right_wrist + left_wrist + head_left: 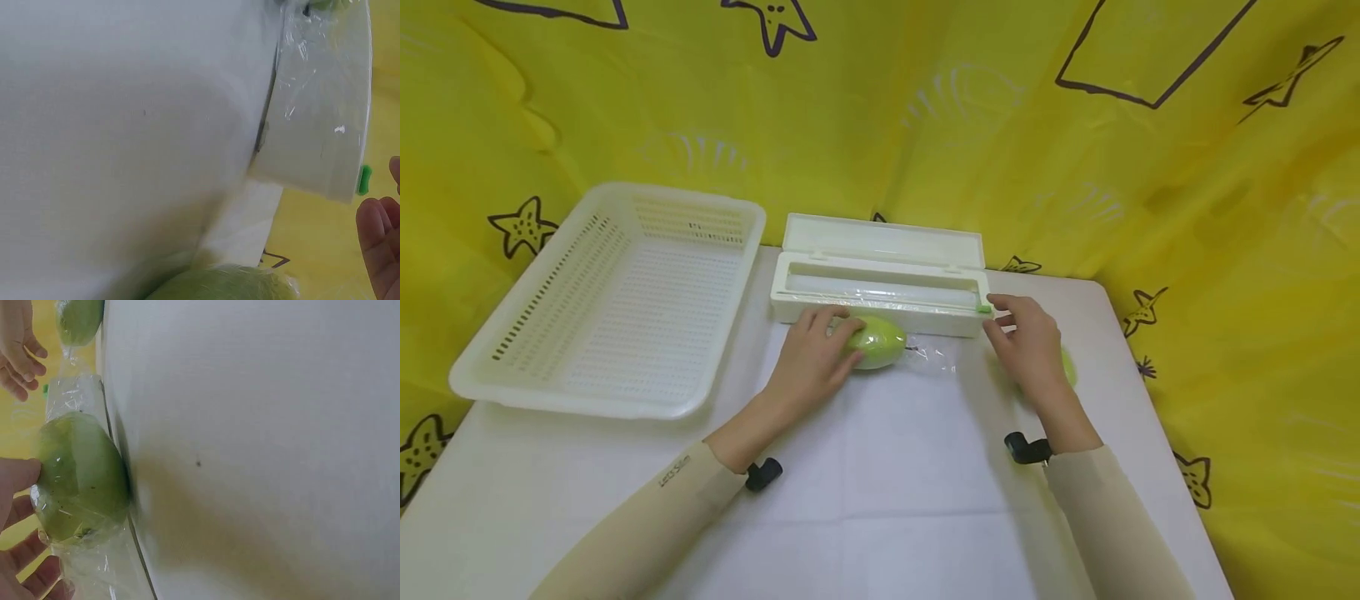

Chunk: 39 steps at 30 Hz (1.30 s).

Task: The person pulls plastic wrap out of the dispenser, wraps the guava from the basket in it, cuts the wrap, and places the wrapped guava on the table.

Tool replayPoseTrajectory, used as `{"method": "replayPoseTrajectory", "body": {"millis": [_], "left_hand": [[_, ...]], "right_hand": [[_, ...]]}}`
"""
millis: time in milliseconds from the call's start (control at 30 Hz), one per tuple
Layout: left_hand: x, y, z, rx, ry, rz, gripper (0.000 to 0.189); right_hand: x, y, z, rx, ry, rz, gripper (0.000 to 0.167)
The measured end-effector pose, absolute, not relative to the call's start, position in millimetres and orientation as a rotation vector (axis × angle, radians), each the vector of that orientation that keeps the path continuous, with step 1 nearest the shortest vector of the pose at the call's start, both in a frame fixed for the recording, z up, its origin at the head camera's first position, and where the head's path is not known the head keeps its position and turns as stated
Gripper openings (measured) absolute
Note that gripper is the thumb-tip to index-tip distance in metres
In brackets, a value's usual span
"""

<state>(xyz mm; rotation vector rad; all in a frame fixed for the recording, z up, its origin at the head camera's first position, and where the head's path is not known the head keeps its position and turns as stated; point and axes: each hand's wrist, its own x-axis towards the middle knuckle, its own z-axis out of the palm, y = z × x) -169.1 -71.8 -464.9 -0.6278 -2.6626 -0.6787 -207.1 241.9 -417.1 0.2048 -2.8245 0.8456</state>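
A green pear-like fruit (882, 343) with a stem lies under clear plastic film (928, 354) against the front of a white cling film dispenser (880, 319). My left hand (811, 350) holds the fruit's left end between thumb and fingers; its thumb (22, 474) touches the skin through the film in the left wrist view. My right hand (1026, 337) is at the dispenser's right end, fingers loosely bent with nothing between them. In the right wrist view, its fingertips (370, 215) are just short of the green slider (365, 180).
A second green fruit (1069, 367), wrapped in film, is partly hidden behind my right wrist. At the left stands a white slotted basket (655, 317). The dispenser lid (883, 240) is raised, showing the film roll. A yellow curtain (880, 125) hangs behind the white table (917, 475).
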Motion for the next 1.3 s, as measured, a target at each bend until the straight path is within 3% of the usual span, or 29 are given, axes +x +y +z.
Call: {"method": "replayPoseTrajectory", "body": {"millis": [467, 633, 833, 967, 1167, 1300], "left_hand": [[-166.5, -75.1, -464.3, -0.692, -2.634, -0.677, 0.043], [-167.8, -74.2, -465.2, -0.691, -2.679, -0.647, 0.046], [-173.0, -72.3, -461.3, -0.729, -2.711, -0.511, 0.068], [-180.4, -74.9, -459.3, -0.747, -2.719, -0.465, 0.068], [-185.7, -82.8, -458.3, -0.783, -2.764, -0.526, 0.068], [-186.7, -86.1, -457.3, -0.811, -2.763, -0.518, 0.068]], "right_hand": [[-207.6, 241.6, -423.6, 0.243, -2.819, 0.877, 0.033], [-193.4, 211.0, -431.6, 0.596, -2.708, 0.775, 0.033], [-188.4, 161.9, -439.2, 1.017, -2.674, 0.553, 0.047], [-198.9, 149.3, -439.7, 1.009, -2.634, 0.419, 0.044], [-211.8, 143.3, -436.8, 1.053, -2.67, 0.417, 0.056], [-215.5, 139.2, -434.4, 1.014, -2.747, 0.478, 0.056]]}}
